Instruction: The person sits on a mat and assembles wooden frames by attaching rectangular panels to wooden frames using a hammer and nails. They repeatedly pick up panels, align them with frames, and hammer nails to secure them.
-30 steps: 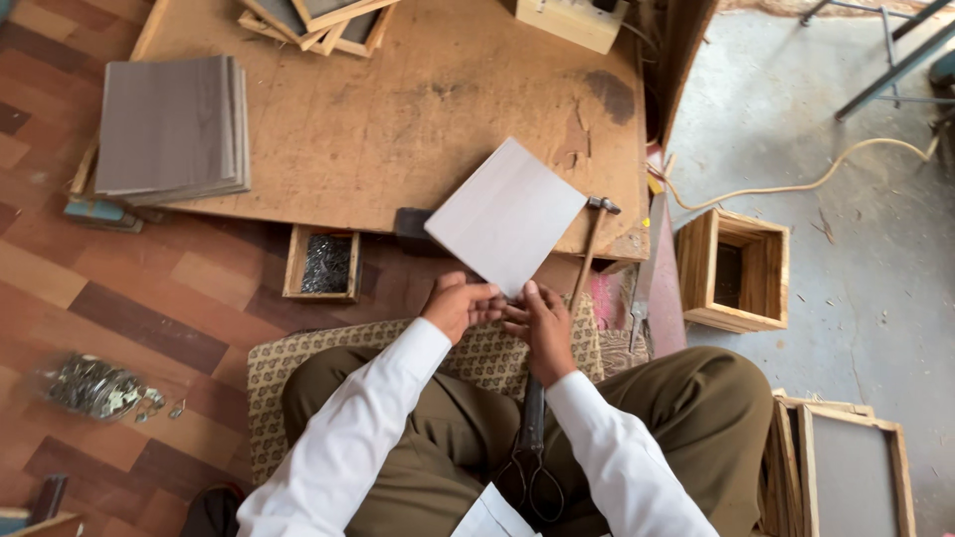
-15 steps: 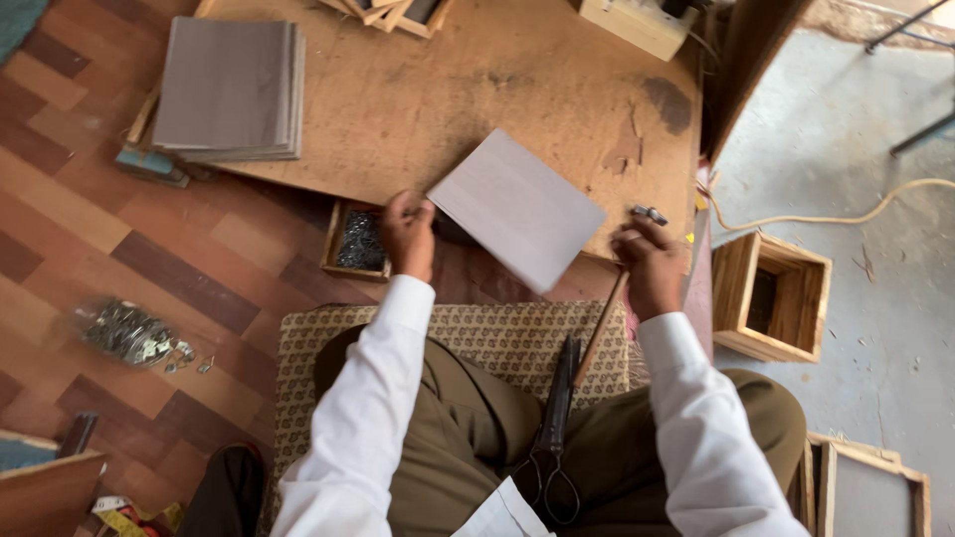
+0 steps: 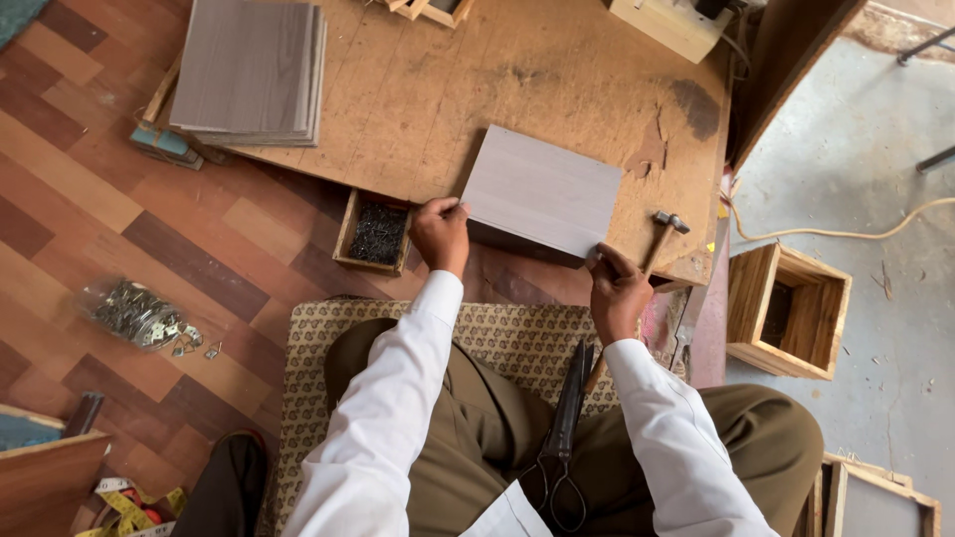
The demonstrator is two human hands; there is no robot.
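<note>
Head view: looking down over the person's lap at a low wooden table [image 3: 418, 109] on a patterned wood floor.
Panel: a grey rectangular panel [image 3: 542, 189] is lying flat near the table's front edge, its near side overhanging slightly.
Left hand: the left hand [image 3: 440, 231] is gripping the panel's near left corner, fingers clenched around the edge.
Right hand: the right hand [image 3: 617, 288] is pinching the panel's near right corner, fingers closed on it.
What has changed: a second ago both hands were close together under the panel, which was tilted up in the air; now they are spreading to opposite corners and the panel is resting on the table, so it looks to be getting squared up in place.
Against half a second ago: the panel is sitting lower and flatter, and the right hand is lying nearer the body.
Hammer: a hammer [image 3: 662, 234] is lying just beside the right hand, head up on the table edge.
Nails: a small wooden tray of dark nails [image 3: 375, 233] is sitting just left of the left hand.
Shears: black shears [image 3: 562, 438] are resting across the lap.
Further out: a stack of grey panels [image 3: 249, 70] is sitting on the table's far left; an open wooden box [image 3: 786, 310] is standing on the grey floor to the right.
</note>
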